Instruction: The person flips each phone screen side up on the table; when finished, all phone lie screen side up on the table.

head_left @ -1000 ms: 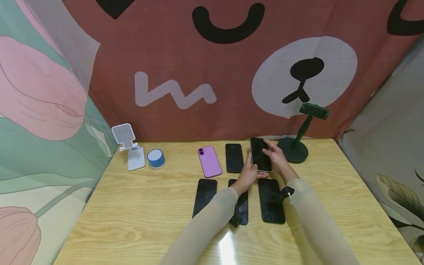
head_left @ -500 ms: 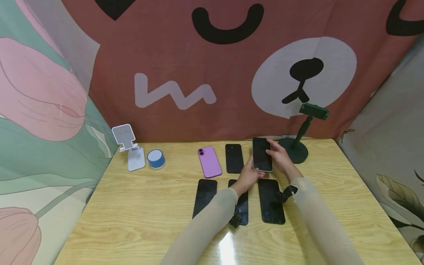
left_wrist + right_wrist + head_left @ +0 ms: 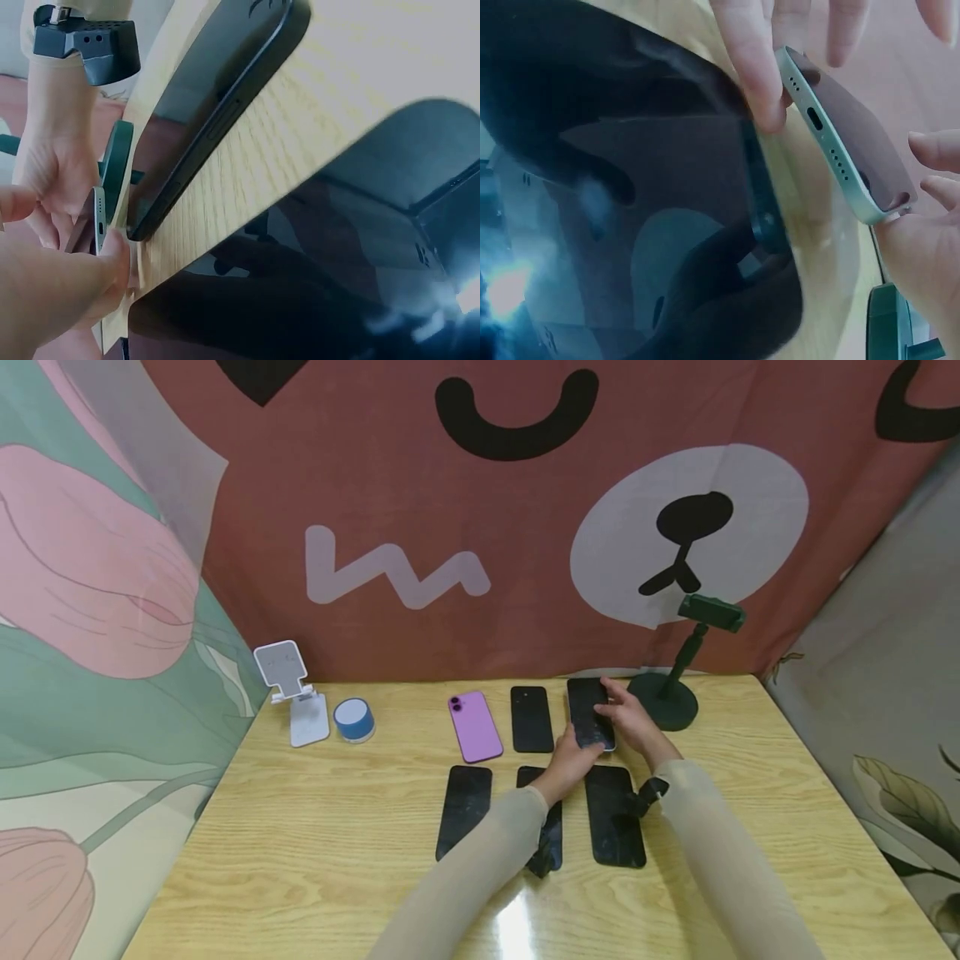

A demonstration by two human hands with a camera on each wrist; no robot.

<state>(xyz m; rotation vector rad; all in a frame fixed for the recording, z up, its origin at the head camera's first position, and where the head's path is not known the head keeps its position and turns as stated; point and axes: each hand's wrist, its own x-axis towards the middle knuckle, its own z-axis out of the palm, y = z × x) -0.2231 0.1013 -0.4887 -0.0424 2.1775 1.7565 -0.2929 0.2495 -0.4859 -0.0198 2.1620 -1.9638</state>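
Both hands hold a smartphone [image 3: 586,706] with a black screen and a pale green frame, screen facing up, at the back of the table. My left hand [image 3: 567,764] grips its lower left end; in the left wrist view the fingers [image 3: 112,259] lie under its edge. At the upper right side, my right hand [image 3: 632,724] holds it between thumb and fingers. The right wrist view shows the end with the charging port [image 3: 814,118], tilted, with the left fingers [image 3: 754,82] beside it. How far it stands off the table is hard to tell.
A purple phone [image 3: 476,727] and a black phone [image 3: 531,718] lie to the left. Three dark phones [image 3: 464,806] form a front row, partly under the forearms. Behind stands a green phone stand [image 3: 667,697]; at far left are a white stand [image 3: 308,720] and a blue-white cylinder [image 3: 354,720].
The held phone shifted slightly right, then back left and a little nearer the table. My left hand moved slightly, its thumb now over the lower screen. The other phones have not moved.
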